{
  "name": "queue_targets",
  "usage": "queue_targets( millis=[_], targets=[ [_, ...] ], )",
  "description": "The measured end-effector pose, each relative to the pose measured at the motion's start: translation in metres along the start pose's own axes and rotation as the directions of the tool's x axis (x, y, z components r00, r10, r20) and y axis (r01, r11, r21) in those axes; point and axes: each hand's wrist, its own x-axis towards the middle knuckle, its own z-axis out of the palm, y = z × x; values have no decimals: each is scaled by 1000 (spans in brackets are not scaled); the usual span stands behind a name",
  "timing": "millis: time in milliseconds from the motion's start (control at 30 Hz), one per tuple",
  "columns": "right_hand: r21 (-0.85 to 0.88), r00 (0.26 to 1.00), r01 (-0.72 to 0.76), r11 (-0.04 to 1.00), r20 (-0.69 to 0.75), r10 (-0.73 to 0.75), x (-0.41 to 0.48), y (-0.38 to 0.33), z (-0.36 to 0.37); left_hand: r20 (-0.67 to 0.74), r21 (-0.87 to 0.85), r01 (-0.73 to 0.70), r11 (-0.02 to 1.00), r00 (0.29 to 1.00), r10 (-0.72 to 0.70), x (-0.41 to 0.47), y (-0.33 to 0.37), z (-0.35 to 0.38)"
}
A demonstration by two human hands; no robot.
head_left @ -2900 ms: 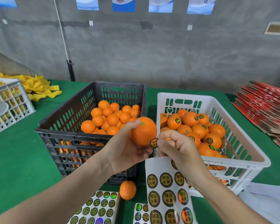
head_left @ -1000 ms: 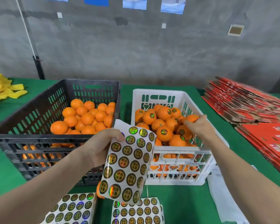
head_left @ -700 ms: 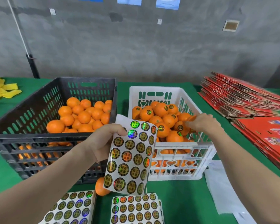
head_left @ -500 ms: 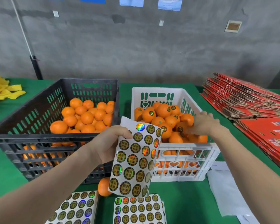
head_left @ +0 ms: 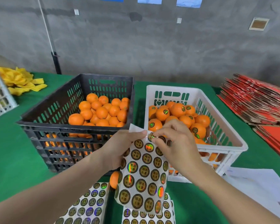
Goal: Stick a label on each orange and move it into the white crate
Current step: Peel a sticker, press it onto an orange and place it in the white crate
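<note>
Head view: above the near edge of the green-covered bench (head_left: 14, 159), the left hand (head_left: 120, 147) grips the white backing sheet of round gold-and-black holographic stickers (head_left: 142, 177) by its top corner. The right hand (head_left: 173, 143) pinches one top-row sticker (head_left: 151, 136) between thumb and forefinger. Neither holds fruit. The unlabelled oranges (head_left: 102, 112) lie in the black slotted plastic crate (head_left: 39, 125) mid-bench, and the labelled ones (head_left: 162, 113) in the white slotted plastic crate (head_left: 233, 143) just right of it.

Held by one corner, the sheet may flex, so the sticker could fold onto itself or tear. A loose orange (head_left: 114, 179) by the near edge might roll off. Each sticker bears two rows of Chinese characters, too soft to read.
</note>
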Motion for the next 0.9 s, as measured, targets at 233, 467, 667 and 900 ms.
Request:
queue_targets(
  millis=[233, 467, 667, 900],
  targets=[
    [35, 995, -100, 994, -9, 100, -4, -6, 18, -167, -15, -126, 992, 979, 121, -5, -21, -1],
    [14, 991, -61, 998, -121, 62, -9, -8, 27, -231, -23, -115, 993, 967, 107, -9, -27, 4],
    [70, 987, 81, 994, -143, -70, -14, -12, 21, -162, -156, 9, 988, 986, -35, -10, -24, 3],
    [437, 947, -288, 852, 264, 184, -9, -3, 14, -49, -65, 284, 957, 956, -288, -4, -71, -28]
  ],
)
